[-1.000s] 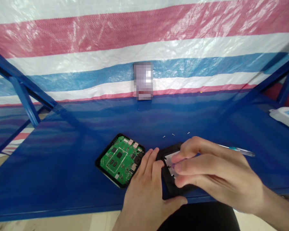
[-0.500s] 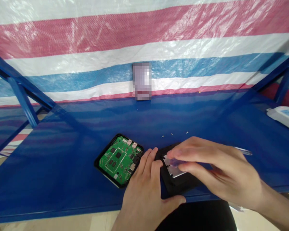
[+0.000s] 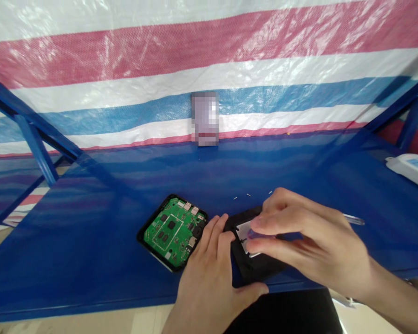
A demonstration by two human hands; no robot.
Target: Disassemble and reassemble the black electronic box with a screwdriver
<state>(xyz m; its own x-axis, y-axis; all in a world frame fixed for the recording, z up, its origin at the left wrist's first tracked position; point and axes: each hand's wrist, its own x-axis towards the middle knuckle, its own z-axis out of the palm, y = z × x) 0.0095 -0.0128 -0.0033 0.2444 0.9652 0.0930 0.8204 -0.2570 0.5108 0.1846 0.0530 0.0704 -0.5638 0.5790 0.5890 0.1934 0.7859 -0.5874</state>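
A black plastic cover [image 3: 242,266] with a silvery metal plate [image 3: 243,229] on it lies near the table's front edge. My left hand [image 3: 209,260] rests along its left side, fingers stretched flat and thumb spread by the lower edge. Over the plate, my right hand [image 3: 310,236] pinches a small translucent purple piece [image 3: 259,232] between thumb and fingers; its kind is unclear, and the fingers partly hide it. Left of my left hand is an open black case [image 3: 141,236] with a green circuit board [image 3: 172,226] inside.
Three tiny screws lie beyond the cover, one of them a screw [image 3: 248,195]. A clear rod-like thing [image 3: 354,219] sticks out behind my right hand. A white power strip [image 3: 411,167] is at far right. A blurred box [image 3: 205,118] stands at the back by the striped sheet [image 3: 125,60].
My right hand has shifted a little, its thumb now further left over the metal plate. My left hand, the cover and the case have stayed put.
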